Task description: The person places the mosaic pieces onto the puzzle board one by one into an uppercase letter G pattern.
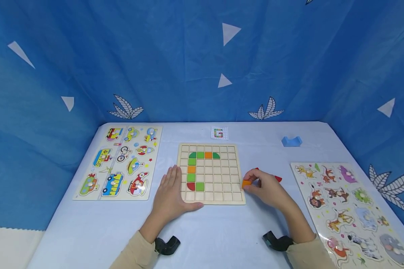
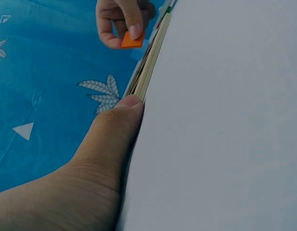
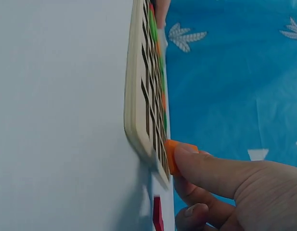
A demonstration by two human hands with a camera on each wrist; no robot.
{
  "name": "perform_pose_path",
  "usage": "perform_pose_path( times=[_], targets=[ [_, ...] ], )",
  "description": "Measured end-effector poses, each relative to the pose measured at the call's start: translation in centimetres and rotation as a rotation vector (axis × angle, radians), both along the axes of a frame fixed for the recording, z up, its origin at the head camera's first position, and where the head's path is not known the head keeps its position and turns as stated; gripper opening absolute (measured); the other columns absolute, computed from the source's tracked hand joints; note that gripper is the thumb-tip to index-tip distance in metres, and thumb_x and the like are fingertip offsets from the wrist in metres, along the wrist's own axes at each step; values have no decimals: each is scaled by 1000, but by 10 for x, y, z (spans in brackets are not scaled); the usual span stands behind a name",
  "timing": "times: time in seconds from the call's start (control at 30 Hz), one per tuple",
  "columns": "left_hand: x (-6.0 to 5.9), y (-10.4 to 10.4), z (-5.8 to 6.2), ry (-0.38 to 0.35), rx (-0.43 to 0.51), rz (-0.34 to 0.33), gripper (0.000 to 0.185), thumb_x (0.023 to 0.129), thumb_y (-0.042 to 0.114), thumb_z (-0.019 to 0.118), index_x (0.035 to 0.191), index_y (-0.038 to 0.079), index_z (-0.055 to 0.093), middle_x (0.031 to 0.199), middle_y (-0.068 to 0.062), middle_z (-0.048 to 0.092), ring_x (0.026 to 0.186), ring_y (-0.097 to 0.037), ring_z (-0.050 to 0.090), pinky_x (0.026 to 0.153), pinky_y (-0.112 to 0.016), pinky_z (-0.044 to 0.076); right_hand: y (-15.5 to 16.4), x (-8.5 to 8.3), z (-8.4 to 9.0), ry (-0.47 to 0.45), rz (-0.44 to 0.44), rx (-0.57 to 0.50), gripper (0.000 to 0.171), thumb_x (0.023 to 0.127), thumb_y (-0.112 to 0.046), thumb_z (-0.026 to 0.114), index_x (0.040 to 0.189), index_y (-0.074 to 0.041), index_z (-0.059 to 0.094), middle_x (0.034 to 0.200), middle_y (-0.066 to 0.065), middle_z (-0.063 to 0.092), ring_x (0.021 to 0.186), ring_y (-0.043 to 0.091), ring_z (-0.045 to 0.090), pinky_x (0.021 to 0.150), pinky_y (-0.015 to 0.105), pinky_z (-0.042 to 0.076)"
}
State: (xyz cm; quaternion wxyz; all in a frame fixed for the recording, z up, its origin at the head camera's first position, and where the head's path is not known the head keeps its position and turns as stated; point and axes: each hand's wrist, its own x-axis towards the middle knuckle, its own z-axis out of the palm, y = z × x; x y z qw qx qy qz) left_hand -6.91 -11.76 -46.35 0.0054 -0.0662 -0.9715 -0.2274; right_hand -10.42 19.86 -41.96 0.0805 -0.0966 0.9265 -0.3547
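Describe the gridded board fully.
The gridded board is pale, thin and wooden-looking, with rounded corners and square cells, flat on the white table. Green, orange and red pieces fill some cells in a C shape. The left hand touches its left and near edges; whether the orange piece in the right hand touches its right edge is unclear.

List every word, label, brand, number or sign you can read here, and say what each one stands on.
"G": a letter-like shape in coloured blocks, on the small white paper card; anything finer there is too small to read.
White rectangular vehicle-picture puzzle board: any lettering is too small to read.
Light wooden square grid board: no lettering visible.
No other word, brand or number is readable.
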Motion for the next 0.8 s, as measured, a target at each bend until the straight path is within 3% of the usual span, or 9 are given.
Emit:
perform_pose_path(
  times=[0.37,0.53,0.8],
  targets=[
    [1,-1,-1,-21,-3,8,139,60,84,70,158,3,14,168,-12,11,156,-29,8,126,-50,13,-64,0,-8,-30,45,-109,21,84,-21,80,97,-28,65,88,-10,65,67,16,52,56,21,44],
    [1,0,-1,-22,-13,11,139,60,84,69,158,2,15,168,-13,11,156,-30,9,126,-50,14,-86,1,-12,6,87,-110,20,84,-21,81,94,-29,66,83,-14,64,70,13,53,59,21,45],
    [-1,1,1,-40,-24,5,139,61,84,68,159,3,12,168,-12,8,156,-30,8,126,-50,13,-100,2,-10,60,110,1,19,83,-23,81,95,-27,68,85,-14,61,81,8,55,75,25,51]
  ],
)
